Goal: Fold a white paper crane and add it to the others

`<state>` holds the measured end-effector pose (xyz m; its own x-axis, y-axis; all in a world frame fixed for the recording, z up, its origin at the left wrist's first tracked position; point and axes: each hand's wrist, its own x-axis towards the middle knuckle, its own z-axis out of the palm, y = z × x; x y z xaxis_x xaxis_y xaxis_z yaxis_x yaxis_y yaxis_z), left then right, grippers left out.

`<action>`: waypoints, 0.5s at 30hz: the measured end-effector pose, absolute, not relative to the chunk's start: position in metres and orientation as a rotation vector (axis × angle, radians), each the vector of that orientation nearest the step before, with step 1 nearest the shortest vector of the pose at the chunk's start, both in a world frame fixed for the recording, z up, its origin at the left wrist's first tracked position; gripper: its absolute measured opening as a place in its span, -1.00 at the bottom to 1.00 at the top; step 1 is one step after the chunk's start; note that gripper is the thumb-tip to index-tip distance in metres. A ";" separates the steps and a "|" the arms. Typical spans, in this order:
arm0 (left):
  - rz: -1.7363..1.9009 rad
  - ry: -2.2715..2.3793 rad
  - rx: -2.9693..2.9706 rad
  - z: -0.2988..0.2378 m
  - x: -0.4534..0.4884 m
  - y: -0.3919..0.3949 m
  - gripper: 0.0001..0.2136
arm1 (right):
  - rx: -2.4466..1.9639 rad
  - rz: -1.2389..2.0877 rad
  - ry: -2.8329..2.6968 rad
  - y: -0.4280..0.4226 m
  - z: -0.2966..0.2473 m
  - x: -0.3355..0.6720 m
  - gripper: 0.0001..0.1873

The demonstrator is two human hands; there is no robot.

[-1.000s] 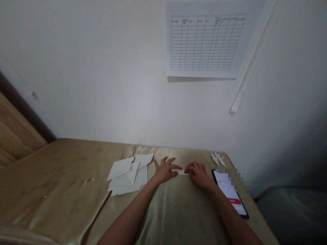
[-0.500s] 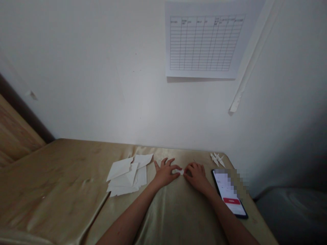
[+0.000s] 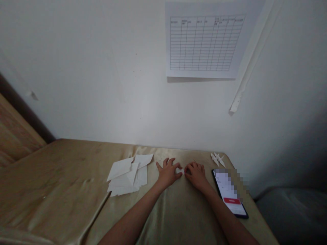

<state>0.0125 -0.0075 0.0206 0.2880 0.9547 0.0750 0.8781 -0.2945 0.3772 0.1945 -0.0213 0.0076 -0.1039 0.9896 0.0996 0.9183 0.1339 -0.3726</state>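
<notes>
My left hand and my right hand meet fingertip to fingertip on the gold cloth of the table. Between them a small white folded paper piece is pinched flat against the cloth; only a sliver of it shows. The left hand's other fingers are spread, its thumb and forefinger pressing the paper. My right hand is curled over the paper's right end.
A loose pile of white paper sheets lies left of my hands. Small folded paper figures sit at the table's far right corner. A lit phone lies to the right. A printed grid chart hangs on the wall.
My hands have drawn closer together, and the visible strip of paper between them has shrunk to a sliver. Nothing else has moved.
</notes>
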 end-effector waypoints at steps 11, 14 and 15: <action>0.370 1.611 2.273 0.020 0.002 -0.001 -0.71 | -1.777 0.462 -2.145 -0.019 0.006 0.208 -0.70; 0.333 1.595 2.269 0.021 -0.002 0.001 -0.69 | -1.775 0.480 -2.148 -0.018 0.006 0.209 -0.68; 0.320 1.587 2.272 0.021 -0.003 0.001 -0.69 | -1.778 0.481 -2.150 -0.017 0.006 0.210 -0.67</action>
